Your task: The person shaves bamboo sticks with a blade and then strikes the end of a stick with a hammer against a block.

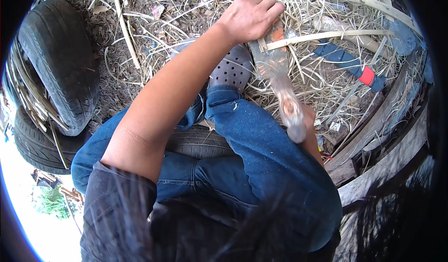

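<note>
Beside a perforated gray clog (232, 69), a broad-bladed knife (272, 62) slants, wooden handle nearest the person. The left hand (253, 17) curls over the blade's far end; I cannot tell what it grips. Behind the handle, the right hand (308, 116) is mostly hidden, its grip unclear. Pale strips (326, 37) lie around.
</note>
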The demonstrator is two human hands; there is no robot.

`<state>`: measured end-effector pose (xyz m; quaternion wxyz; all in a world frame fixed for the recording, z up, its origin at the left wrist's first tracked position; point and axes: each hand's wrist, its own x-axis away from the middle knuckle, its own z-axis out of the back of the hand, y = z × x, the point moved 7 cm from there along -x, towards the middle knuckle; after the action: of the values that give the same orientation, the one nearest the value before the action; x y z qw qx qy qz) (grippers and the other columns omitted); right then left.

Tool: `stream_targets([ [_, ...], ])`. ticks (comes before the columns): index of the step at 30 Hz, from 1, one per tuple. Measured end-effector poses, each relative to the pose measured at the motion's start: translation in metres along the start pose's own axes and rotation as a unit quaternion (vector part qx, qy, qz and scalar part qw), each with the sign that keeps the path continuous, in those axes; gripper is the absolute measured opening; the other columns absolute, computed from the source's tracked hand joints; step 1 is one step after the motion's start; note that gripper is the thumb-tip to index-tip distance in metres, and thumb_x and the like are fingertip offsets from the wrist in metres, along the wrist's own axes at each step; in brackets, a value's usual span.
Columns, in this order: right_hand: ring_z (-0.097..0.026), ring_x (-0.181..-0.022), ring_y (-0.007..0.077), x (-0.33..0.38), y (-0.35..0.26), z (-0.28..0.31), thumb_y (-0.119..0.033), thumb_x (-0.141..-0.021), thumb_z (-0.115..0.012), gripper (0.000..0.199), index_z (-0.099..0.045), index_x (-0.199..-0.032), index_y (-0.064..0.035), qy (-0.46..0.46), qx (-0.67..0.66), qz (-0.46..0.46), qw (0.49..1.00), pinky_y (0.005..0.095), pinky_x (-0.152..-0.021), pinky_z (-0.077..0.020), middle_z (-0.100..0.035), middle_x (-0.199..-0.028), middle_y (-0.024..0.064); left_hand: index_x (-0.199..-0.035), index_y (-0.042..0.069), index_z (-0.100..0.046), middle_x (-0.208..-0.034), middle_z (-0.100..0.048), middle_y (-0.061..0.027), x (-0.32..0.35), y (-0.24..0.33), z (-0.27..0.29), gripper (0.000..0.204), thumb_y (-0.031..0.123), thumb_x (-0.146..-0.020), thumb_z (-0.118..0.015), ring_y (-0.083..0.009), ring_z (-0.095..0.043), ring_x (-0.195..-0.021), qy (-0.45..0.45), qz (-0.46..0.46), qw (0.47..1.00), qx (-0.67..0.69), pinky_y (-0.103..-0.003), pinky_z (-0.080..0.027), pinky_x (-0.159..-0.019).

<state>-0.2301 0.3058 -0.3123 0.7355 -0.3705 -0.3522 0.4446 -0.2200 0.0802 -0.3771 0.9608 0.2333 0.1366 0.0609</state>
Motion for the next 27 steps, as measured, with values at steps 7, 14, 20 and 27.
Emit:
stream_targets([
  [7,-0.063,-0.060,0.0364,-0.005,0.027,-0.020,-0.037,-0.082,-0.067,0.039,-0.060,-0.086,0.0019,-0.028,-0.020,-0.121,0.992,0.0405,-0.058,-0.0499,-0.060,-0.067,0.0170,-0.104,0.005,-0.051,-0.089,-0.053,-0.0103,0.003,-0.002,0.003,0.024,0.021,-0.087,-0.049,-0.0248,-0.058,-0.080,-0.025,0.007,0.999,0.027,-0.039,-0.034,-0.076],
  [14,-0.062,-0.057,0.0304,0.010,0.007,-0.014,-0.045,-0.086,-0.062,0.045,-0.059,-0.084,-0.0002,-0.003,0.021,-0.030,0.999,0.0378,-0.055,-0.0465,-0.059,-0.066,0.0134,-0.105,0.004,-0.050,-0.092,-0.054,-0.0109,-0.001,0.001,-0.002,0.025,0.020,-0.086,-0.048,-0.0255,-0.058,-0.082,-0.032,0.007,0.999,0.031,-0.040,-0.035,-0.078],
  [20,-0.063,-0.058,0.0307,-0.004,0.002,-0.015,-0.052,-0.086,-0.059,0.051,-0.059,-0.084,-0.0010,-0.032,-0.003,-0.034,0.999,0.0381,-0.055,-0.0469,-0.058,-0.065,0.0124,-0.103,0.005,-0.051,-0.088,-0.053,-0.0093,0.000,-0.002,-0.001,0.023,0.021,-0.086,-0.050,-0.0246,-0.057,-0.078,-0.044,0.015,0.998,0.038,-0.038,-0.034,-0.075],
  [27,-0.064,-0.059,0.0325,0.006,0.007,-0.011,-0.038,-0.081,-0.063,0.038,-0.061,-0.086,0.0002,-0.001,-0.005,-0.049,0.999,0.0387,-0.057,-0.0487,-0.061,-0.066,0.0141,-0.102,0.011,-0.050,-0.077,-0.054,-0.0034,0.006,0.004,-0.006,0.021,0.021,-0.084,-0.055,-0.0194,-0.063,-0.070,-0.014,-0.018,1.000,-0.014,-0.037,-0.037,-0.074],
])
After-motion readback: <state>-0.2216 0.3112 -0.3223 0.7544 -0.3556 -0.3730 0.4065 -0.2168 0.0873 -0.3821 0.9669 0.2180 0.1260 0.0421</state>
